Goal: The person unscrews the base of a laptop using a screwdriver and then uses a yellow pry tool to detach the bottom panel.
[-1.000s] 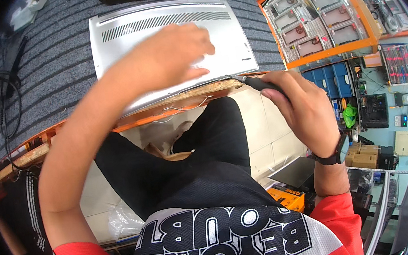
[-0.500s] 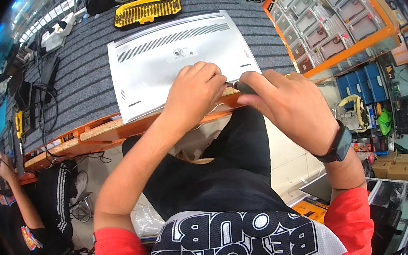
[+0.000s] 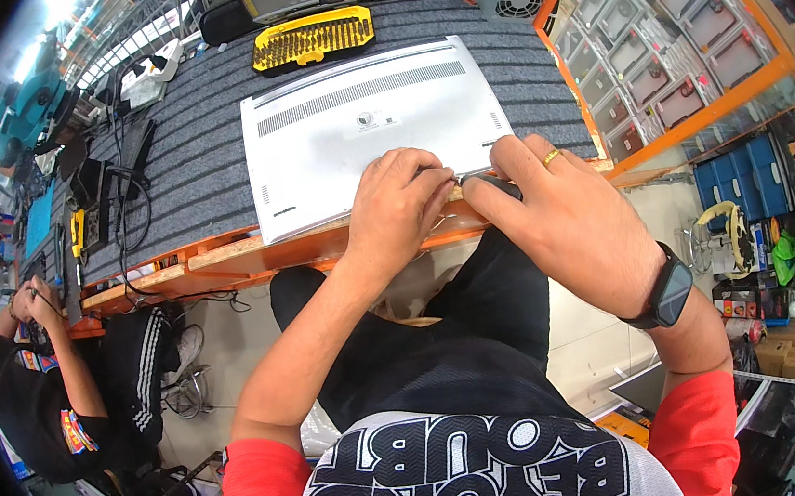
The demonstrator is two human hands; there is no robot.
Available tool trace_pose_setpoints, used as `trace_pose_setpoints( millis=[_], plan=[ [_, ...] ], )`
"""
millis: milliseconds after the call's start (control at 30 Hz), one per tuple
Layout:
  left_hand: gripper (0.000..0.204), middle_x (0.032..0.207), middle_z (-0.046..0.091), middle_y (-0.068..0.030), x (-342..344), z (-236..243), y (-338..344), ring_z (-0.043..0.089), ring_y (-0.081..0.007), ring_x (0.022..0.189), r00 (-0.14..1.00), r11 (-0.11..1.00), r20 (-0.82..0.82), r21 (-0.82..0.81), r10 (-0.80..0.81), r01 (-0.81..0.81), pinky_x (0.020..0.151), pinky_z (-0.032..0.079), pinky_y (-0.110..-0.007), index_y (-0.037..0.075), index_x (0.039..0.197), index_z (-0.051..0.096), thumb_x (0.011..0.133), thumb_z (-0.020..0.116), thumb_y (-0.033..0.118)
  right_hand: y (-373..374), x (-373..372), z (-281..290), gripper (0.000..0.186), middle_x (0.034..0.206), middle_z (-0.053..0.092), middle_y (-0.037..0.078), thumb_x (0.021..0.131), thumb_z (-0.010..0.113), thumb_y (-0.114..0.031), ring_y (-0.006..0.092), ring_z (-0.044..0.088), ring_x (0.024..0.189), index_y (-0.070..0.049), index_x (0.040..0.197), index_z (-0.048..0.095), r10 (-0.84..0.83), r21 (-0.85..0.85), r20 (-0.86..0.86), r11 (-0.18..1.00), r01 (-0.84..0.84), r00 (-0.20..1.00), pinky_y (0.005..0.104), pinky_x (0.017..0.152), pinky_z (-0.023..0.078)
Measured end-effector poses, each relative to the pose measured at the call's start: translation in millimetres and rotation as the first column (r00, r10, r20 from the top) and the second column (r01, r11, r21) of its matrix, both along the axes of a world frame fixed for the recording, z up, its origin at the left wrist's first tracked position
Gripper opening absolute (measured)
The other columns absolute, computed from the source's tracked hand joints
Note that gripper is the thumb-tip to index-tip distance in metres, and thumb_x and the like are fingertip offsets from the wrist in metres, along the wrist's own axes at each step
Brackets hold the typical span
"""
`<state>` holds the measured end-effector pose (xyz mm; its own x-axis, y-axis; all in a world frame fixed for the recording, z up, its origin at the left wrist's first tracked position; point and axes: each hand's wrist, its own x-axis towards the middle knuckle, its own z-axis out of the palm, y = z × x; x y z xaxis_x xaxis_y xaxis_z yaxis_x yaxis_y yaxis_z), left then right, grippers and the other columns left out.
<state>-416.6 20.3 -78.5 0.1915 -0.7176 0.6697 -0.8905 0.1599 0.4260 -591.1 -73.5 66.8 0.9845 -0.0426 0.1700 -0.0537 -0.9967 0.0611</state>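
Right hand [image 3: 569, 220] grips a black-handled tool [image 3: 504, 186]; left hand [image 3: 395, 207] curled, grip unclear. Beyond them, the silver laptop [image 3: 350, 161] looks stiff, slippery; hold opposite edges.

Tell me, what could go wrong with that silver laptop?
The dark-handled tool in the right hand might slip and scratch the silver laptop or jab the left hand close by. The laptop lies at the bench's front edge, so a hard pull could perhaps slide it off.
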Motion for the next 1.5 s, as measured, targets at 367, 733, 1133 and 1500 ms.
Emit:
trace_pose_setpoints(
  millis=[367, 733, 1133, 1500],
  plan=[
    [0.016, 0.098, 0.067, -0.0050, -1, 10, 1, 0.066, -0.0274, 0.091, 0.999, 0.998, -0.040, -0.055, 0.016, -0.018, 0.080, 0.053, -0.039, 0.006, 0.094, 0.073, 0.080, 0.081, 0.004, -11, -32, 15, 0.033, 0.104, 0.058, 0.013, 0.083, 0.070, 0.007, 0.0312, 0.062, 0.095, -0.005, 0.114, 0.070, -0.145, 0.298, 0.131, 0.949, 0.101, 0.981, 0.0379, 0.080, 0.052],
    [0.014, 0.096, 0.074, -0.0105, 267, 38, 56, 0.071, -0.0194, 0.089, 0.765, 0.780, -0.226, -0.031, 0.604, -0.625, 0.081, 0.054, -0.031, 0.003, 0.099, 0.079, 0.090, 0.079, 0.013, -168, -51, -121, 0.033, 0.096, 0.059, 0.001, 0.107, 0.063, -0.020, 0.0096, 0.054, 0.083, 0.000, 0.132, 0.059, -0.711, 0.922, 0.384, 0.271, -0.275, 0.589, 0.0255, 0.075, 0.045],
    [0.018, 0.097, 0.073, -0.0130, 379, -10, 34, 0.071, -0.0304, 0.090, 0.780, 0.782, -0.079, 0.128, 0.621, -0.610, 0.081, 0.055, -0.040, 0.006, 0.098, 0.080, 0.089, 0.079, 0.021, -180, -33, -165, 0.032, 0.094, 0.059, 0.001, 0.107, 0.063, -0.024, 0.0093, 0.050, 0.078, -0.003, 0.132, 0.059, -0.801, 0.922, 0.380, 0.284, -0.264, 0.464, 0.0254, 0.074, 0.042],
    [0.024, 0.099, 0.072, -0.0145, 391, -10, 37, 0.070, -0.0270, 0.092, 0.773, 0.819, -0.271, 0.156, 0.574, -0.553, 0.084, 0.053, -0.036, 0.003, 0.104, 0.079, 0.096, 0.075, 0.025, -193, -51, -180, 0.039, 0.110, 0.064, 0.005, 0.107, 0.064, -0.025, 0.0119, 0.057, 0.090, -0.001, 0.137, 0.055, -0.847, 0.904, 0.376, 0.248, -0.347, 0.374, 0.0275, 0.083, 0.047]
  ],
)
